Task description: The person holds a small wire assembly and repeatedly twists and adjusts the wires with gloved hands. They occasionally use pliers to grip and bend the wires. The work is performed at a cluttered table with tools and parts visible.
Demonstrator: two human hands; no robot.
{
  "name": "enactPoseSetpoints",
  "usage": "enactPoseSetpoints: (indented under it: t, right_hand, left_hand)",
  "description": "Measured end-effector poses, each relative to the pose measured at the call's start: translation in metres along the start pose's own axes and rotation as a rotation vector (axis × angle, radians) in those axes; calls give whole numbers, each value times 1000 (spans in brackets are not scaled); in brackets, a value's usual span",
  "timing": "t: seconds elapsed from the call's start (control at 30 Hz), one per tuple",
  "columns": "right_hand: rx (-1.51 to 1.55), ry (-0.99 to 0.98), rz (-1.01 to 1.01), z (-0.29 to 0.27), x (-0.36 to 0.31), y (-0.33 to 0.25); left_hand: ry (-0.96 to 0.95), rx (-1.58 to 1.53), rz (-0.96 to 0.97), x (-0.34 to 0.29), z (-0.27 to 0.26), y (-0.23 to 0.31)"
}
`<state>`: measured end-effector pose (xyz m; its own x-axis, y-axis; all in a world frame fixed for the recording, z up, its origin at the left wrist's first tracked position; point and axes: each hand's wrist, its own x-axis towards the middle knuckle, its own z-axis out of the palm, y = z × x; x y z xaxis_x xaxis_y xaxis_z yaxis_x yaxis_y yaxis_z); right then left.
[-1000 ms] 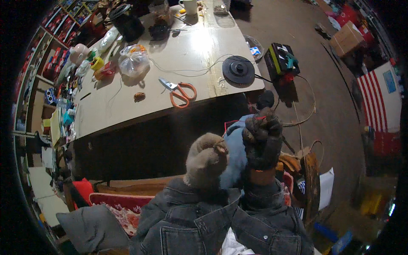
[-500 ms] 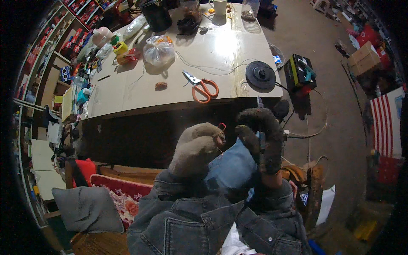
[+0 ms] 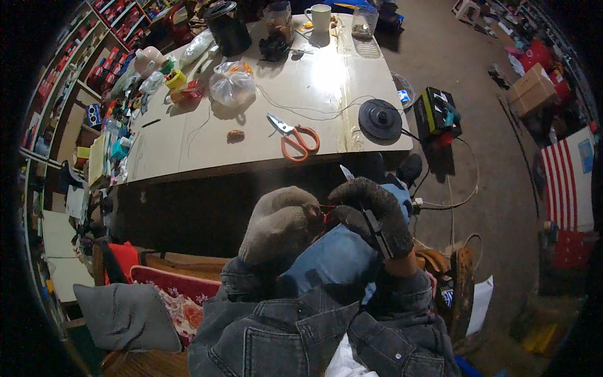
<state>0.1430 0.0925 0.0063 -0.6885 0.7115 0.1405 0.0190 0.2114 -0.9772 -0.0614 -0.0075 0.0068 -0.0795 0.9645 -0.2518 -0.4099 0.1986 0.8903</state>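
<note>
My left hand (image 3: 281, 221), in a light grey work glove, is closed with its fingertips pinched on a thin red wire (image 3: 327, 217). Up against it is my right hand (image 3: 370, 210), in a dark, dirty glove, wrapped round a knife (image 3: 378, 234). The knife's dark handle runs along the palm, and its short pale blade sticks out past the fingers toward the table. Part of the wire spans the small gap between the hands; its ends are hidden by the gloves. Both hands are over my blue-trousered lap. Orange-handled scissors (image 3: 300, 143) lie open near the table edge.
On the table (image 3: 207, 154) are a small brown lump (image 3: 235, 136), a tied plastic bag (image 3: 232, 85), a black round base (image 3: 380, 119) with a cord, a black bucket (image 3: 227, 30) and a mug (image 3: 319, 17). A black box (image 3: 438, 113) stands on the floor at right.
My right hand has moved down and left to meet the left hand, and the knife has tilted leftward. The red wire now stretches between the hands. The view has shifted slightly.
</note>
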Motion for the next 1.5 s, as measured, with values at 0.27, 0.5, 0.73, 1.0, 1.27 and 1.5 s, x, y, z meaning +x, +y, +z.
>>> enactPoseSetpoints:
  t: [0.27,0.5,0.73,1.0,1.27,1.5]
  right_hand:
    - [-71,78,-57,3,1,-8]
    - [-263,312,-154,10,-2,-5]
    - [-163,473,-195,22,-4,1]
    - [-388,358,-312,17,-6,-1]
    - [-470,333,-274,18,-16,7]
    - [-490,332,-320,10,-20,9]
  left_hand:
    - [50,47,-8,1,5,6]
    - [20,172,165,-3,13,-9]
    - [-64,951,761,14,10,-4]
    - [67,998,855,12,27,7]
    - [23,780,875,23,25,-15]
    - [64,791,707,18,32,-13]
